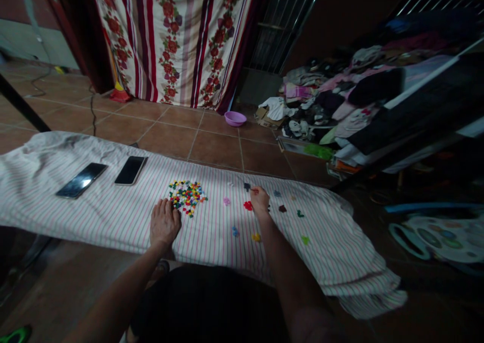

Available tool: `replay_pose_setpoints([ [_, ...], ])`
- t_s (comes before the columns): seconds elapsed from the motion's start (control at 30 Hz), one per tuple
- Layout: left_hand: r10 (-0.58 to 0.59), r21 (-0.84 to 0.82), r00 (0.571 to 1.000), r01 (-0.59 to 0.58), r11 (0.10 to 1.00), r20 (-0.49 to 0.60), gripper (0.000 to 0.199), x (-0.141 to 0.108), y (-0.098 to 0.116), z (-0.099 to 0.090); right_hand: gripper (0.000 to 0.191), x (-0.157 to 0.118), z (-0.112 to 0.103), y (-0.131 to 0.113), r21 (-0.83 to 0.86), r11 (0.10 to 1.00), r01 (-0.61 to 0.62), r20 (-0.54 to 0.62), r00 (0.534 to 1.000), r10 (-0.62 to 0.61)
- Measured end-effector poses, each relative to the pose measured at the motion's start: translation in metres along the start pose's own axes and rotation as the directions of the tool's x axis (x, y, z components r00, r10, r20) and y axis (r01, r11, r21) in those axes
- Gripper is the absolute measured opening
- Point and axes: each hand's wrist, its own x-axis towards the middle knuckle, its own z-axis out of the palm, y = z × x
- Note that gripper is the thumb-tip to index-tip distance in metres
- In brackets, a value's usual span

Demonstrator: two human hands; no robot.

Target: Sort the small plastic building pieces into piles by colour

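A pile of small mixed-colour beads (pixel 186 196) lies on the striped cloth (pixel 212 242). My left hand (pixel 165 223) rests flat at the pile's near left edge, fingers stretched out. My right hand (pixel 260 200) is over the sorted groups with its fingertips pinched together; whatever they hold is too small to make out. Just beyond those fingertips sits a dark grey group (pixel 247 187), and a red group (pixel 247 206) lies close beside the hand. Around them are pink (pixel 226 201), blue (pixel 235 231), yellow (pixel 256 237), brown (pixel 282 208) and lime green (pixel 305 239) groups.
Two phones, one (pixel 81 180) at far left and another (pixel 130 170) nearer the pile, lie on the cloth. On the tiled floor behind is a purple basin (pixel 235 119). Heaped clothes (pixel 333 93) fill the right, and a patterned curtain (pixel 174 41) hangs at the back.
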Motion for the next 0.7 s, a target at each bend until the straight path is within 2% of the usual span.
replay_pose_setpoints([
  [0.43,0.032,-0.003,0.998,-0.032,0.999,-0.052,0.042,0.0,0.0,0.0,0.038,0.006,0.008,0.002,0.037,0.999,-0.01,0.121,0.993,0.006],
  [0.7,-0.04,-0.125,0.997,0.031,0.992,-0.068,0.041,-0.002,-0.004,0.006,0.039,0.003,0.013,0.009,0.04,0.998,0.043,0.038,0.998,-0.044],
])
